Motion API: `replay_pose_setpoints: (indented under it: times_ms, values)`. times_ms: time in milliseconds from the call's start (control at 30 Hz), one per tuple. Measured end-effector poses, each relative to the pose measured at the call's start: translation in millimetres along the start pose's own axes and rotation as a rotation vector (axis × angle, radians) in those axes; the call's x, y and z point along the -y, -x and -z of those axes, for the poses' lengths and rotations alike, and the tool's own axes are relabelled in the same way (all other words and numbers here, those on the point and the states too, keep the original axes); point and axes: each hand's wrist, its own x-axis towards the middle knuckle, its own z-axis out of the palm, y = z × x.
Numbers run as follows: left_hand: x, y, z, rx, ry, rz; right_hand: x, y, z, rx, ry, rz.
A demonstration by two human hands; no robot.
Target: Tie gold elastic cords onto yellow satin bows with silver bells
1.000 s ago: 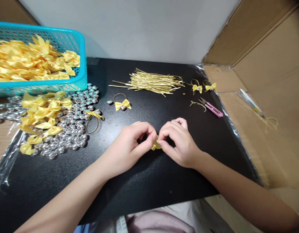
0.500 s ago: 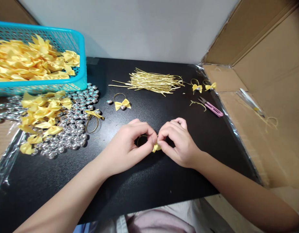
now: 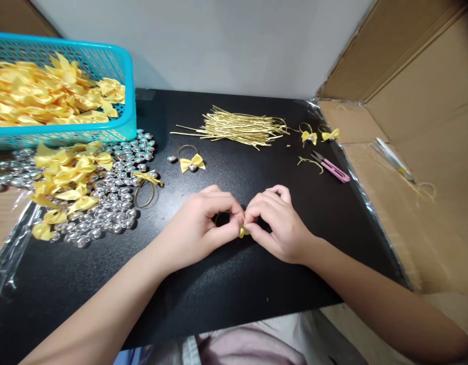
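Both my hands meet low over the middle of the black table [image 3: 219, 299]. My left hand [image 3: 211, 218] pinches a small yellow ribbon bow [image 3: 243, 232] between thumb and index finger. From the other side my right hand [image 3: 277, 220] pinches the same bow, its fingertips almost touching those of the left. Part of a thin gold wire loop shows inside the curve of my left fingers. Most of the bow is hidden behind the fingertips. Beyond my left hand lies a bow with a silver bead and a wire ring [image 3: 192, 163].
At the left stands a blue basket [image 3: 129, 101] of yellow bows. Before it are silver beads [image 3: 123, 203], loose bows [image 3: 76, 177] and a ringed bow [image 3: 145, 195]. Gold wire ties [image 3: 241, 126] lie at the back; pink snips [image 3: 335, 170] and two ringed bows [image 3: 308, 137] are right.
My hands stay pinched on the bow. The right fingertips have shifted slightly left, and a little less of the bow shows. Everything else lies as before.
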Motion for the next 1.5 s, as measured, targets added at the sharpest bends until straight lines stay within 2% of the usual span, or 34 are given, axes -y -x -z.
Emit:
replay_pose_setpoints:
  times_ms: [200,433,733,867,1100,1233,1400,1500]
  values:
    - [1.3,0.6,0.2,0.008,0.02,0.002,-1.3,0.3,0.2,0.024,-0.003,0.001]
    - [-1.3,0.3,-3.7,-0.063,0.019,0.025,-1.3,0.4,-0.6,0.013,-0.001,0.004]
    - [-1.3,0.3,-0.3,-0.016,0.073,0.046,-1.3,0.3,-0.7,-0.022,-0.005,0.012]
    - [-0.8,1.2,1.0,-0.007,0.039,0.008,-1.4,0.7,-0.7,-0.021,-0.006,0.011]
    - [-0.7,0.6,3.4,-0.043,-0.107,-0.142,-1.6,1.4,-1.0,0.004,-0.003,0.003]
    - [-0.1,0.6,3.9,-0.039,-0.192,-0.173,-1.6,1.0,-0.7,0.023,-0.003,-0.006]
    - [1.0,1.3,-0.7,-0.072,-0.149,-0.151,-1.5,0.2,-0.2,0.026,-0.003,-0.01]
    - [0.0,0.6,-1.9,-0.061,-0.071,-0.081,-1.2,-0.1,-0.1,0.019,-0.006,-0.014]
